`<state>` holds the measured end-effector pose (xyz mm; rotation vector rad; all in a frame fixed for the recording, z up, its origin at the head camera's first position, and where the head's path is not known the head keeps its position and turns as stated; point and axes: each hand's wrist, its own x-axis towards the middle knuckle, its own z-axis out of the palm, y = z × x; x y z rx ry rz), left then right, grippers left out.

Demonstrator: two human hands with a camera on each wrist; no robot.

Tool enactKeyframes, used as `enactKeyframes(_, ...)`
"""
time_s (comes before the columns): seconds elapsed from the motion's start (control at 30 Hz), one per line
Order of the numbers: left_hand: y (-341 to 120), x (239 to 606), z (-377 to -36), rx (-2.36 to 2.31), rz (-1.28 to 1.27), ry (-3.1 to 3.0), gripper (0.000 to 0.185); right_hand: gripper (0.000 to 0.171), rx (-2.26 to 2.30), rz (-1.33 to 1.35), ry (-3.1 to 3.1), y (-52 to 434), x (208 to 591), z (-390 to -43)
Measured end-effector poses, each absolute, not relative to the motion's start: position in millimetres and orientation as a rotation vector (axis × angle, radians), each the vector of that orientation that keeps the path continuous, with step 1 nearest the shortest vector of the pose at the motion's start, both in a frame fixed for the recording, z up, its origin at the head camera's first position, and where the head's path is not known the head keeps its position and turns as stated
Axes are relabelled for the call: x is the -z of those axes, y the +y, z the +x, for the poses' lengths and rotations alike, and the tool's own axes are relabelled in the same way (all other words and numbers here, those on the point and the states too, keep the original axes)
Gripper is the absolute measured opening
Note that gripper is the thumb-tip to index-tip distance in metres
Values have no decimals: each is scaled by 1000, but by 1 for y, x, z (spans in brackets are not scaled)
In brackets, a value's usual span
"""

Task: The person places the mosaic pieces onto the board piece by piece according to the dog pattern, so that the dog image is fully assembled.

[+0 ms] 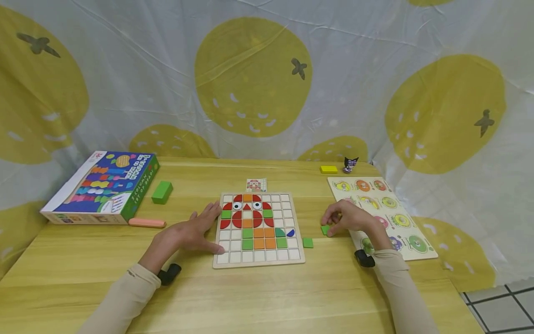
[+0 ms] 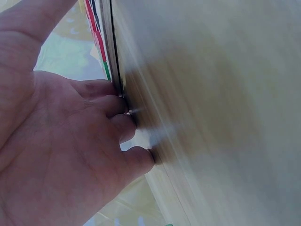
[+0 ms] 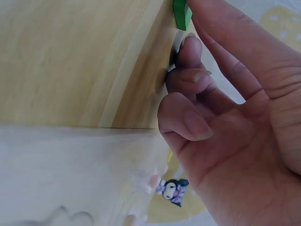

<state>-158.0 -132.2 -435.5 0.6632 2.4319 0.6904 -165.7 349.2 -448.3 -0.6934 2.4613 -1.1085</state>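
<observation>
A wooden grid board (image 1: 258,266) lies mid-table, with red, orange, green and eye-printed tiles forming a bird-like picture. Along its left side rests my left hand (image 1: 187,234), fingers spread, thumb at the lower left edge. In the left wrist view, the left fingertips (image 2: 141,160) press on the tabletop beside the board. Right of the board, my right hand (image 1: 352,217) pinches a green square tile (image 1: 325,229) low over the table; the right wrist view shows the tile (image 3: 180,16) at the thumb tip. Another green tile (image 1: 308,242) lies by the board's right edge.
A small picture card (image 1: 256,184) lies behind the board. To the left are a bead-set box (image 1: 100,185), a green block (image 1: 162,192) and an orange stick (image 1: 147,222). A fruit puzzle board (image 1: 423,254) lies under the right forearm; a yellow block (image 1: 328,170) and figurine (image 1: 349,165) stand behind.
</observation>
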Motion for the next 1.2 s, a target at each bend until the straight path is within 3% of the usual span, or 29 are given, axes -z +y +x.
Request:
enactKeyframes(0.47,-132,437,-156,-686,655,2436,125,22,1065,-618,2480,347,450,-163)
enactKeyframes(0.73,-131,436,-157,-666,657,2444,124,7,1033,-619,2630,335,433,-161)
enactKeyframes(0.93,-129,433,-157,-669,649,2442,124,5,1179,-695,2617,285,414,-149)
enactKeyframes(1.2,-131,434,-158,-659,632,2443,126,4,1354,-790,2308,196,430,-131)
